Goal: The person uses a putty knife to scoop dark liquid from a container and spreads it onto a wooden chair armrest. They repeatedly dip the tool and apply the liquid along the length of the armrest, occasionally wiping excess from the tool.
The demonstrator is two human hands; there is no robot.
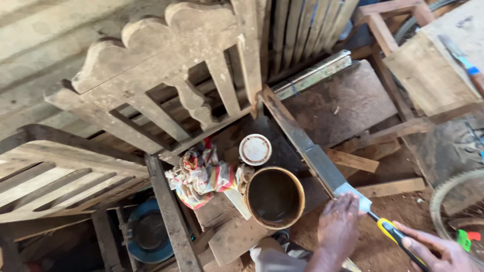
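My right hand grips the yellow and black handle of a scraper at the bottom right. The scraper's metal blade lies on the near end of a long wooden plank that is coated grey and runs up towards the middle. My left hand rests with its fingers flat on the plank's end, right beside the blade, and grasps nothing. An open round tin of dark brown liquid stands just left of the plank. Its white lid lies behind it.
A crumpled striped cloth lies left of the tin. Carved wooden furniture frames lean at the back and left. A blue basin sits low left, a wooden stool top right, a bicycle wheel at right. Offcuts lie on the dirt floor.
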